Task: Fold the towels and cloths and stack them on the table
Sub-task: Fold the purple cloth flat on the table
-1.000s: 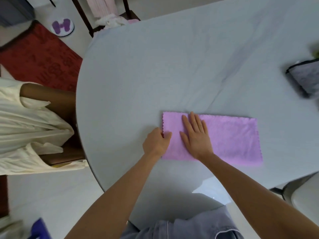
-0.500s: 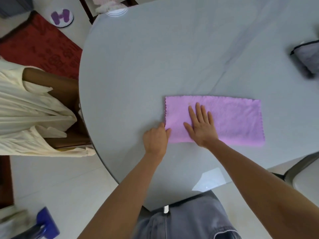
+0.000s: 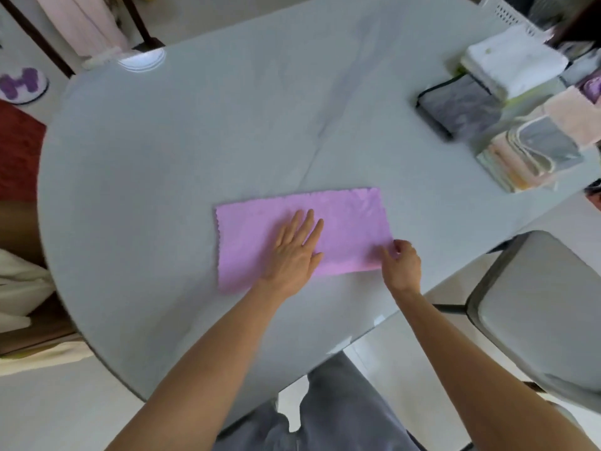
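A pink cloth [image 3: 302,232], folded into a long strip, is lying near the front edge of the pale desk [image 3: 195,141]. The left hand [image 3: 292,255] is pressing it flat, fingers spread. The right hand [image 3: 401,260] is pinching the cloth's right corner. Folding that end leftward over the pinning hand, edges matched, should halve it neatly.
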